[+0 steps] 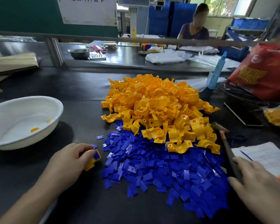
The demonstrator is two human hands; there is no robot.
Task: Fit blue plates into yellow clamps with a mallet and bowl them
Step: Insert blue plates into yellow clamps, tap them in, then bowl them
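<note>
My left hand grips a yellow clamp with a blue plate set in its top, resting on the black mat left of the piles. My right hand holds the dark handle of a mallet, whose brown head lies against the edge of the clamp heap. A big heap of yellow clamps fills the middle, and a spread of loose blue plates lies in front of it. The white bowl stands at the left with two small yellow bits inside.
A red bag and a light blue bottle stand at the right. Papers lie beside my right hand. A bag of yellow clamps sits at the right edge. Another person sits at the far bench, behind a steel bowl.
</note>
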